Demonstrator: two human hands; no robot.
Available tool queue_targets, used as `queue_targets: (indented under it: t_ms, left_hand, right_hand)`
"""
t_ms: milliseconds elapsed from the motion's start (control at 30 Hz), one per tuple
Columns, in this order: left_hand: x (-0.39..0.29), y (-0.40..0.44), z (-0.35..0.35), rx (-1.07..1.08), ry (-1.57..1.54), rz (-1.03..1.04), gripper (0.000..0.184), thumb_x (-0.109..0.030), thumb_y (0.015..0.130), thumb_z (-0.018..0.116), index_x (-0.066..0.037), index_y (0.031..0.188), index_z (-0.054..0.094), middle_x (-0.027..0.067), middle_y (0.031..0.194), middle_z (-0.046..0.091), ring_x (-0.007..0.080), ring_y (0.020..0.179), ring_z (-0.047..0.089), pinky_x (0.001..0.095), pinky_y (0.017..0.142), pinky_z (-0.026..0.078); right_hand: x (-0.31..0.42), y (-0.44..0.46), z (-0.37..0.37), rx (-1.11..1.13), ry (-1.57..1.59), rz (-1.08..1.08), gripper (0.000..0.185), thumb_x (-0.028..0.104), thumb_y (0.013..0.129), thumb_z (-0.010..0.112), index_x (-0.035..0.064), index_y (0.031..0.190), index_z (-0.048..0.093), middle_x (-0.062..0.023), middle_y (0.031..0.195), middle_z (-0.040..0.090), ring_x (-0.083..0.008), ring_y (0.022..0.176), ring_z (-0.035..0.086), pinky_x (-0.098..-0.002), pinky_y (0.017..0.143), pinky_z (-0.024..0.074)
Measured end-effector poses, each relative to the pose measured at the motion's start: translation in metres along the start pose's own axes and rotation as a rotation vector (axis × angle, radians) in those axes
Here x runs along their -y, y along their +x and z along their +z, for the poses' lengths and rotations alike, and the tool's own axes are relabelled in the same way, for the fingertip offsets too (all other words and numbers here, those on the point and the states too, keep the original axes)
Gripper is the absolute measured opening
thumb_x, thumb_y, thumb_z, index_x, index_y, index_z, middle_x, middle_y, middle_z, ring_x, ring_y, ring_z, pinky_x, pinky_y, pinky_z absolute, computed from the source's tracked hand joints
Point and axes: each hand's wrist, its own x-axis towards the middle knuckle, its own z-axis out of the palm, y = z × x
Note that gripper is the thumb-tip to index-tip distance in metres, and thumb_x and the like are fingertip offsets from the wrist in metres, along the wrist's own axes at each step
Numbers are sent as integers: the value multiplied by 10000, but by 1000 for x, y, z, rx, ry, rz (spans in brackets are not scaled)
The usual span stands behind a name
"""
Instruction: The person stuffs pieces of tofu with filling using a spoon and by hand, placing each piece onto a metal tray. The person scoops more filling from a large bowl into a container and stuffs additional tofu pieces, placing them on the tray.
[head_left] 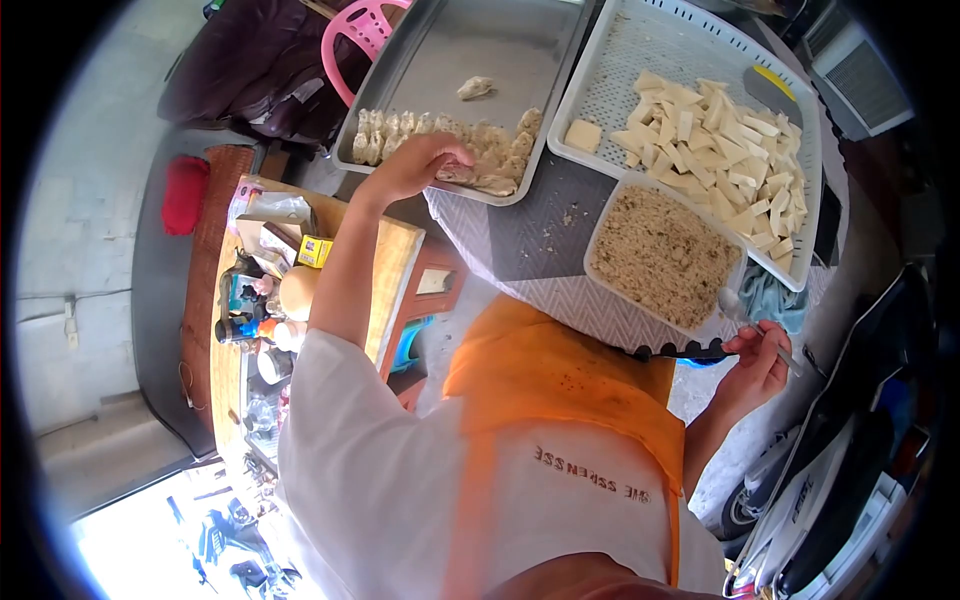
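Note:
My left hand (pixel 418 163) is over the near edge of a metal tray (pixel 500 50), fingers curled down among pale filled pieces (pixel 400 123). What its fingertips hold, if anything, is hidden. Several pieces stand in rows there, and one lone piece (pixel 476 88) lies farther back. My right hand (pixel 758 362) is closed around the handle of a metal spoon (pixel 741 313). The spoon's bowl end is at the near right corner of a white tub (pixel 598 225) filled with brownish minced filling (pixel 665 250).
Behind the tub, a white perforated tray (pixel 625 35) holds a heap of pale tofu-like wedges (pixel 720 150) and a yellow-edged scraper (pixel 772 85). A blue cloth (pixel 780 300) hangs by the table. Left is a cluttered wooden counter (pixel 395 250); right, a parked scooter (pixel 850 450).

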Motion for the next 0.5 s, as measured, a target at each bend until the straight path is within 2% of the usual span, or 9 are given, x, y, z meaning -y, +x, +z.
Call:
queue_targets:
  t_ms: [167, 267, 367, 467, 500]
  left_hand:
    - [-7, 1, -10, -95, 166, -71, 183, 58, 865, 475, -24, 942, 620, 83, 911, 633, 192, 894, 619, 276, 794, 478]
    - [6, 1, -7, -57, 220, -99, 166, 49, 858, 494, -26, 940, 619, 79, 911, 634, 191, 884, 616, 285, 784, 478]
    - [3, 1, -5, 40, 238, -5, 162, 40, 854, 510, -32, 947, 620, 78, 915, 636, 201, 860, 616, 294, 771, 479]
    - [-9, -1, -3, 36, 195, -145, 151, 14, 861, 523, -43, 962, 619, 78, 949, 634, 216, 879, 610, 299, 782, 476]
    - [-9, -1, -3, 84, 262, -124, 151, -11, 866, 536, -48, 989, 615, 82, 1018, 615, 212, 957, 583, 302, 821, 457]
  right_hand:
    - [-1, 1, -3, 6, -2, -8, 224, 159, 953, 460, -31, 921, 574, -95, 682, 604, -120, 480, 538, -223, 468, 465]
    - [-1, 2, -4, -6, -17, -11, 227, 159, 954, 458, -33, 924, 576, -95, 684, 605, -117, 480, 538, -223, 468, 466]
    - [-1, 1, -4, -13, -16, -6, 229, 160, 954, 458, -34, 927, 576, -97, 684, 607, -116, 481, 538, -223, 469, 467]
    - [-2, 0, -5, -3, -3, -8, 229, 162, 954, 459, -34, 929, 576, -99, 687, 609, -117, 483, 540, -222, 471, 468]
    - [-3, 1, -5, 3, 3, -10, 229, 163, 954, 460, -33, 931, 577, -100, 689, 611, -117, 485, 542, -222, 472, 469]
